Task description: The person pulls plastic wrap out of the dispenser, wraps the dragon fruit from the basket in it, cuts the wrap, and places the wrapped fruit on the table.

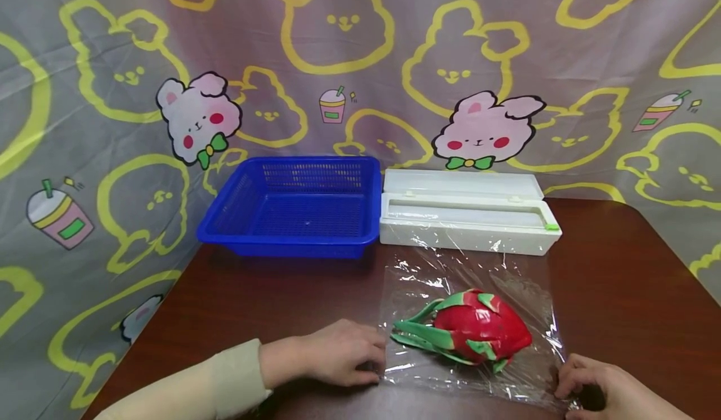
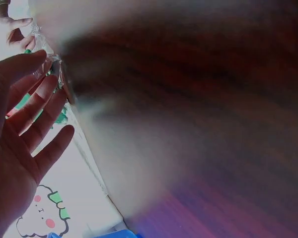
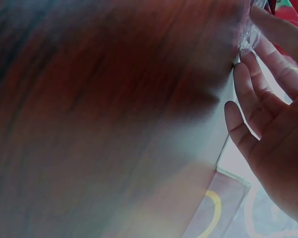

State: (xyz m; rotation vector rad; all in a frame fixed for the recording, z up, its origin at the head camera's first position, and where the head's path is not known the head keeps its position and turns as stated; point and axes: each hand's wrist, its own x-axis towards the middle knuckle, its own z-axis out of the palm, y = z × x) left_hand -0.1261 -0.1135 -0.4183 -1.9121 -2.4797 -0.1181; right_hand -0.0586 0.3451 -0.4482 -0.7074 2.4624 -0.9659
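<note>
A red dragon fruit (image 1: 484, 326) with green scales lies on its side on a sheet of clear cling film (image 1: 408, 370). The film runs back to a white dispenser box (image 1: 462, 237), whose lid stands raised. At the film's front left corner, my left hand (image 1: 343, 352) pinches the edge between thumb and fingers. My right hand (image 1: 611, 385) grips the front right corner, where the film bunches at the fingertips. Both wrist views show film by the thumb tips, while the other fingers of the left hand (image 2: 27, 119) and right hand (image 3: 273, 109) spread loosely.
A blue plastic basket (image 1: 306, 240) stands at the back left, against the dispenser box. A green slider (image 1: 551, 226) sits at the box's right end. Behind the brown table (image 1: 619, 270) hangs a curtain (image 1: 394, 94) printed with cartoon rabbits.
</note>
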